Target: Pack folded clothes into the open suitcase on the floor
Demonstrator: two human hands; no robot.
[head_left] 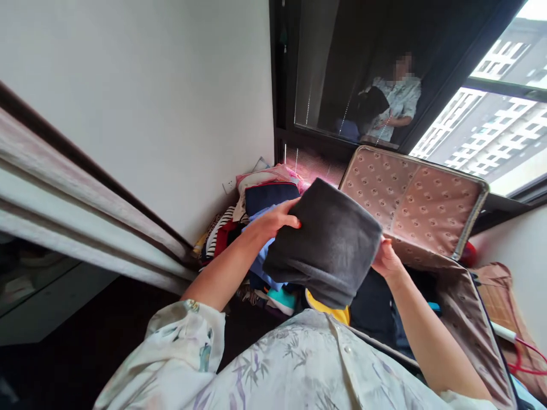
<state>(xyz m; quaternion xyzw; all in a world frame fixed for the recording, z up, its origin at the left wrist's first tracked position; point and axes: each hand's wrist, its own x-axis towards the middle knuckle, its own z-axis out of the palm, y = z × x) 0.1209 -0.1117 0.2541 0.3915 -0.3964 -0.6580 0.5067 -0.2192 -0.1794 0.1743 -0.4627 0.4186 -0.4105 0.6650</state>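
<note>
i hold a folded dark grey cloth [327, 242] up in front of my chest, right at the middle of my view, above the open suitcase [459, 296]. my left hand [277, 219] grips its edge at nine o'clock, fingers curled over the top and closed on the fabric. my right hand [387, 259] clamps the opposite edge at three o'clock; the cloth hides most of those fingers, but the grip is closed on it.

under the cloth, at six o'clock, a yellow item [331, 312] peeks out, with dark clothes beside it inside the suitcase. the suitcase lid [412, 202] stands up at two o'clock from the cloth, lined in patterned tan fabric. at ten o'clock a heap of folded clothes [256, 199] lies against the white wall [162, 102], with striped, red, blue and pink pieces in it. at twelve o'clock a dark window pane [342, 68] reflects a person holding a dark bundle. my floral sleeves [188, 341] fill the bottom edge.
</note>
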